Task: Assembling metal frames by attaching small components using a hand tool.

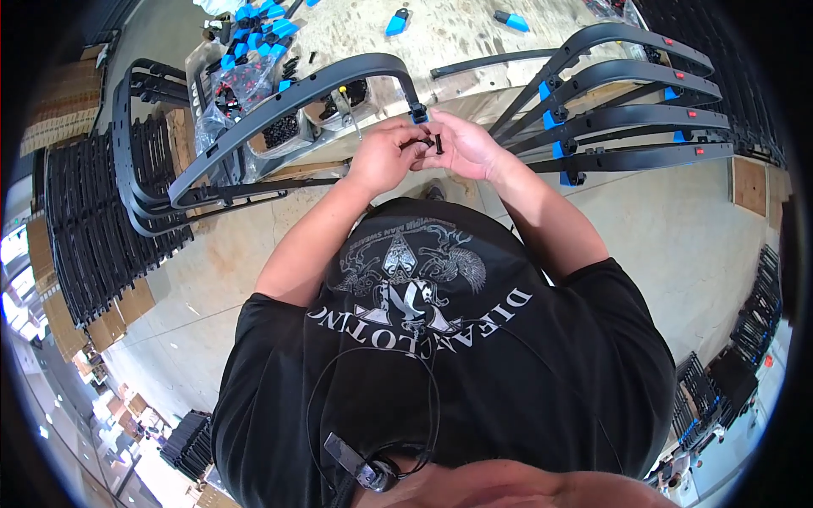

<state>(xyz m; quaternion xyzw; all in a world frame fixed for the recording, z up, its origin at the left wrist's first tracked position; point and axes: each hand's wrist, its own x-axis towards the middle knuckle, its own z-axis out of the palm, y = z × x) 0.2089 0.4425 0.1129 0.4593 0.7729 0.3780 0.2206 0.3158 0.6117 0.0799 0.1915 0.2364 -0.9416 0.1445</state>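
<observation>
My two hands meet in front of my chest, close to the end of a curved black metal frame [298, 91]. That end carries a blue-and-black fitting [419, 112], just above my fingertips. My left hand [383, 157] is closed in a pinch on a small dark piece, mostly hidden by the fingers. A short black bolt [439, 144] stands against the fingers of my right hand [467, 146], which curl loosely around it. Beside my left hand, a thin metal tool with a yellow tip [344, 90] rests by the curved frame.
On the wooden table [461, 30] lie blue-and-black clips [511, 21] and a straight black bar [491, 63]. Bins of black hardware [284, 131] stand left. Several curved black frames [631, 80] with blue fittings jut out at right. Stacked black frames [102, 220] stand far left.
</observation>
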